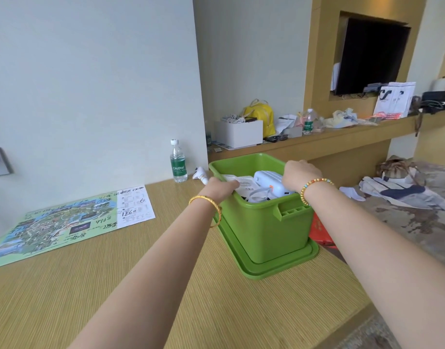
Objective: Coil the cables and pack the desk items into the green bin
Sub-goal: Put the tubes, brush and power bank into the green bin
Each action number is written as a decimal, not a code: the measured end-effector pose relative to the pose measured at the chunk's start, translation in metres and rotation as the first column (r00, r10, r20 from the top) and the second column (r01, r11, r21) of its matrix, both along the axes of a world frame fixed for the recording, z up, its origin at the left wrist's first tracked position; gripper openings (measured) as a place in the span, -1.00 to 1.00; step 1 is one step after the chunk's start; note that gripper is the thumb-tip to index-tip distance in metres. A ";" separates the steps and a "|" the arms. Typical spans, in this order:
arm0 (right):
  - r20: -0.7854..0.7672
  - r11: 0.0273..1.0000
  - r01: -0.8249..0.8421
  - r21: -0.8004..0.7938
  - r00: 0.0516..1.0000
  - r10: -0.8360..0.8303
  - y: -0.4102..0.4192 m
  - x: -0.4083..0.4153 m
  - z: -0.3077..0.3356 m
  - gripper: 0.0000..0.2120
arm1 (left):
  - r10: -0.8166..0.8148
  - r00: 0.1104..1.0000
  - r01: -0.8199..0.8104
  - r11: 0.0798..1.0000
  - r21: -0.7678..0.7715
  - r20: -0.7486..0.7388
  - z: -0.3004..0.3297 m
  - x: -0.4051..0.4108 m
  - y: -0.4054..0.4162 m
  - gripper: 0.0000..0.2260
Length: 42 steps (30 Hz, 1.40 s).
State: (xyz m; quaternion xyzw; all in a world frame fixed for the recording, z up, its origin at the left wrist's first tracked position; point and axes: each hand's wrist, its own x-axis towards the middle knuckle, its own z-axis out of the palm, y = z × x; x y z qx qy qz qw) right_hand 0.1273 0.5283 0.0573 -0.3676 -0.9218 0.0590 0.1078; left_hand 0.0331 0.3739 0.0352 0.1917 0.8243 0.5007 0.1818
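My left hand (220, 185) and right hand (298, 172) curl over opposite rims of the packed green plastic bin (264, 222), which sits in its lid on the wooden worktop (166, 285).

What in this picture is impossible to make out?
Head view only:
- Fingertips of the left hand and right hand: curled over the green bin rim.
- Lower bin contents: hidden by its walls and the white items on top.
- Orange thing: mostly behind the bin and right forearm.
- Handwriting on the map: too small.

Water bottle (178, 161) by the wall, map sheet (73, 220) on the desk (115, 285), yellow bag (260, 117) on the shelf (342, 137), dark TV (372, 56)
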 end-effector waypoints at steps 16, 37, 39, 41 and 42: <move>-0.496 0.982 0.020 -0.185 0.861 -0.111 -0.004 0.025 0.009 -0.90 | -0.027 0.983 -0.098 0.762 0.640 0.182 0.018 0.024 -0.017 -0.60; -0.449 0.852 -0.437 -0.290 0.848 0.282 -0.209 -0.072 -0.018 -0.90 | 0.389 0.842 -0.538 0.572 0.619 0.373 -0.021 0.013 -0.244 -0.47; -0.430 0.857 -0.437 -0.274 0.852 0.298 -0.215 -0.077 -0.017 -0.80 | 0.385 0.847 -0.532 0.577 0.620 0.368 -0.027 0.012 -0.252 -0.52; -0.451 0.847 -0.432 -0.311 0.851 0.268 -0.218 -0.081 -0.016 -0.82 | 0.419 0.864 -0.500 0.641 0.582 0.281 -0.028 0.009 -0.258 -0.60; -0.475 0.837 -0.434 -0.333 0.844 0.248 -0.219 -0.080 -0.017 -0.86 | 0.476 0.861 -0.491 0.682 0.542 0.180 -0.028 0.006 -0.262 -0.62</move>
